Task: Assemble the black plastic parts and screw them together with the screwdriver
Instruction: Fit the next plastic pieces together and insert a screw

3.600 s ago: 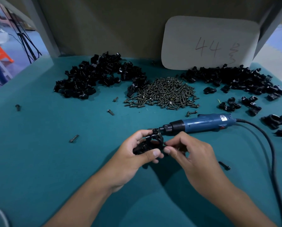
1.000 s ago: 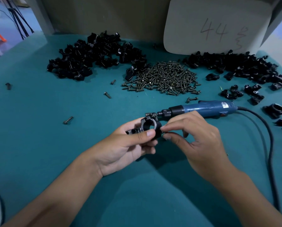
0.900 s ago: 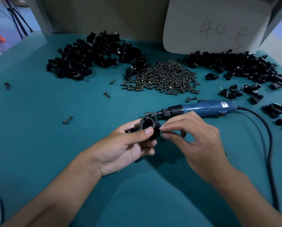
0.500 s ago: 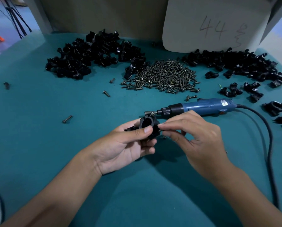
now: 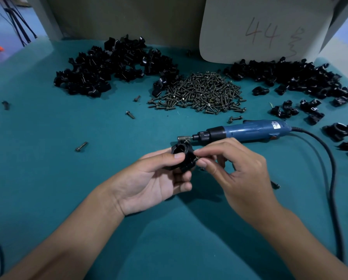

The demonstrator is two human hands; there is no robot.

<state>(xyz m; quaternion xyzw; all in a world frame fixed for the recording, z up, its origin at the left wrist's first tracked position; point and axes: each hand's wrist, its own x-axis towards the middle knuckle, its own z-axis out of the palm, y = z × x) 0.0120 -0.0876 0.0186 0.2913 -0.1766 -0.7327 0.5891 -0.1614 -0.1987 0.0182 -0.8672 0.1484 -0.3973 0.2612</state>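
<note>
My left hand grips a black plastic clamp assembly between thumb and fingers, its round bore facing up. My right hand pinches a small screw with thumb and forefinger at the clamp's right side. A second screw sticks out of the clamp's top. The blue electric screwdriver lies on the teal table just behind my hands, bit pointing left, its black cable curving down the right side.
A heap of screws lies at the back centre, with piles of black parts at back left and back right. Loose screws dot the table. A white card marked 44 leans on the back wall.
The view has dropped closer to the table since the oldest frame. My left hand turned the clamp so its bore faces up. My right fingers stay pinched at the clamp's right side.
</note>
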